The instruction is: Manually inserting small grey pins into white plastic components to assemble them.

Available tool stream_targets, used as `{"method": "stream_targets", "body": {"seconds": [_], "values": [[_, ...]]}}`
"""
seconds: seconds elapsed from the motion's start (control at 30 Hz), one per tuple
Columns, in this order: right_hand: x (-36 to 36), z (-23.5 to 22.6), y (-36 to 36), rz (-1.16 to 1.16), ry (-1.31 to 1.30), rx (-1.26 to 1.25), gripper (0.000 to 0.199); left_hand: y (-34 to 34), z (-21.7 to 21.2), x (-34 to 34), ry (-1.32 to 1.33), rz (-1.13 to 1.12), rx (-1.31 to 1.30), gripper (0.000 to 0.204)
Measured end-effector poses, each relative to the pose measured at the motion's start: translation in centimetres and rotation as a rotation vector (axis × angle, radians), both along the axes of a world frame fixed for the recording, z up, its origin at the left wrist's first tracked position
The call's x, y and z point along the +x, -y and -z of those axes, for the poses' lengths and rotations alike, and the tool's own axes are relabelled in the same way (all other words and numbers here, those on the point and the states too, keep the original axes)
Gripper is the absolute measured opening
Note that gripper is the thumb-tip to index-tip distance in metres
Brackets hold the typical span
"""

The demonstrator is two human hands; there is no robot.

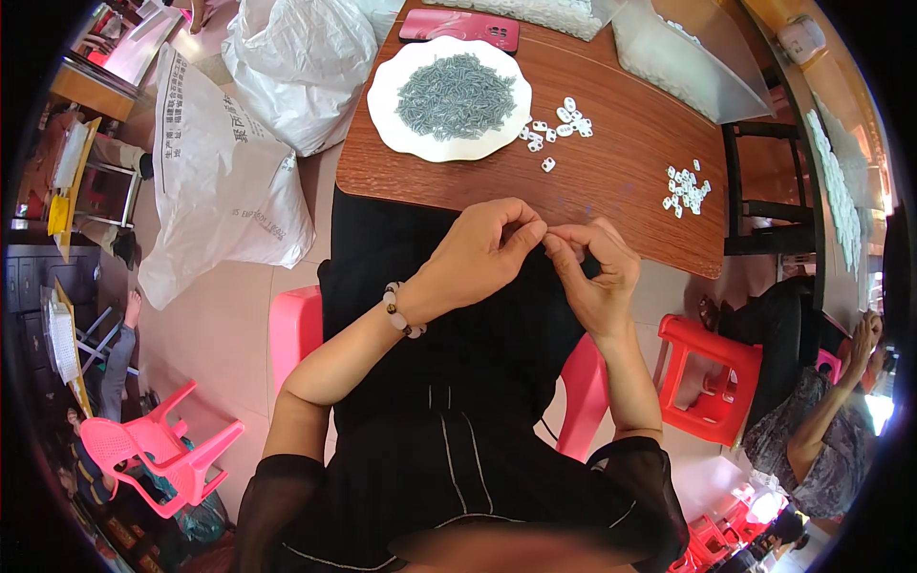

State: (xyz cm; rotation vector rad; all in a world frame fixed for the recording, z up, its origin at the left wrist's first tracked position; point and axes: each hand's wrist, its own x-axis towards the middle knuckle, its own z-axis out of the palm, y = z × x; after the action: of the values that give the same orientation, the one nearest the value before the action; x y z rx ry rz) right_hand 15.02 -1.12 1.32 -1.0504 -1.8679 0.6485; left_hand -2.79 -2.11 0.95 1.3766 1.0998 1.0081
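My left hand (489, 246) and my right hand (600, 271) meet just off the front edge of the brown table (420, 181), fingertips pinched together. Whatever lies between the fingers is too small or hidden to name. Beyond my left hand stands a white scalloped plate (392, 134) heaped with small grey screw-like pieces (457, 95). Small white plastic pieces with holes (565, 116) lie loose right of the plate, with a single white piece (548, 164) nearer me. A second cluster of white pieces (686, 191) sits at the table's right side.
A pink phone (458, 31) lies behind the plate. Clear bags of white pieces (683, 62) rest at the far right. Large white sacks (224, 177) stand left of the table. Red stool (712, 382) at right, pink chair (162, 444) at left; another person (812, 430) sits at far right.
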Motion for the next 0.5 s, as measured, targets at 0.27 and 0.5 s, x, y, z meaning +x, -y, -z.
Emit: {"method": "stream_targets", "body": {"seconds": [0.27,0.5], "values": [[0.2,0.2,0.0,-0.003,0.023,0.064,0.01,0.5,1.5,0.6,0.234,-0.004,-0.22,0.019],[1.0,1.1,0.5,-0.001,-0.082,-0.196,0.011,0.6,1.8,1.1,0.339,-0.076,-0.235,0.016]]}}
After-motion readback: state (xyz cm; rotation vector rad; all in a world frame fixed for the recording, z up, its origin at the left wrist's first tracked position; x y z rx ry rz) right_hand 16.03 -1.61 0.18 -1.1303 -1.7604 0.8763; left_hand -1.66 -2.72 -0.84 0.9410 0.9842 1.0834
